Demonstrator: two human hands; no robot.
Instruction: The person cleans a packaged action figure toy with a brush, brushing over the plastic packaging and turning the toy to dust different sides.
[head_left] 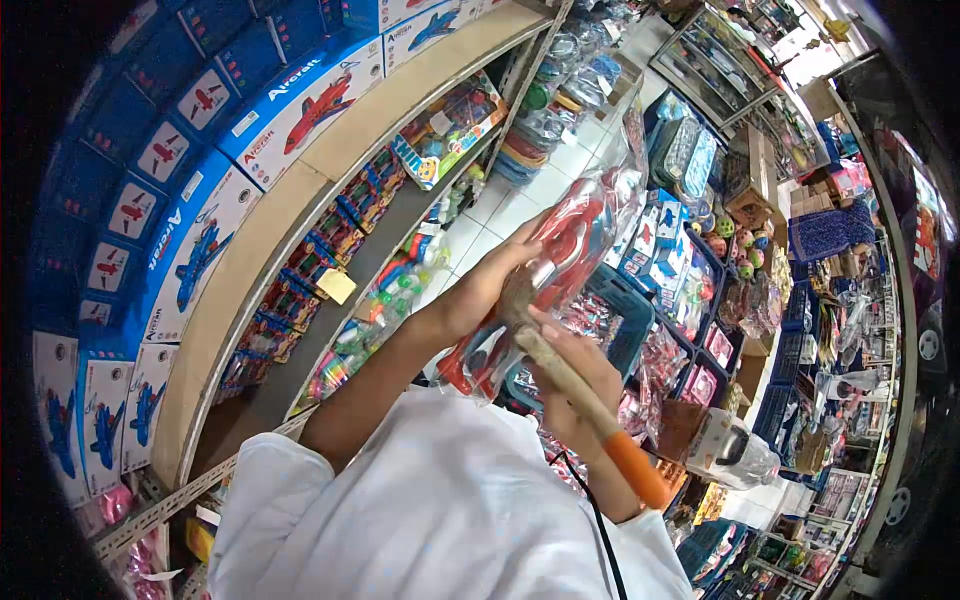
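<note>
A red toy in a clear plastic bag (580, 235) is in front of my chest, its exact kind blurred by the shiny wrap. My left hand (490, 275) grips the bag along its left side. A pale wooden stick with an orange end (575, 385) slants across my right hand (585, 360), its orange end towards my body and its far end against the bag. My right hand is closed about the stick, with fingertips touching the bag. Part of that grip is hidden. More red shows through the plastic below my hands.
Boxed toy aircraft (300, 120) line the curved shelf at left, with packaged toys (335, 235) on the tier below. A blue-green crate (630, 325) stands just beyond my hands. Bagged goods (530, 140) stand on the tiled floor (490, 195). Loaded shelves run along the right.
</note>
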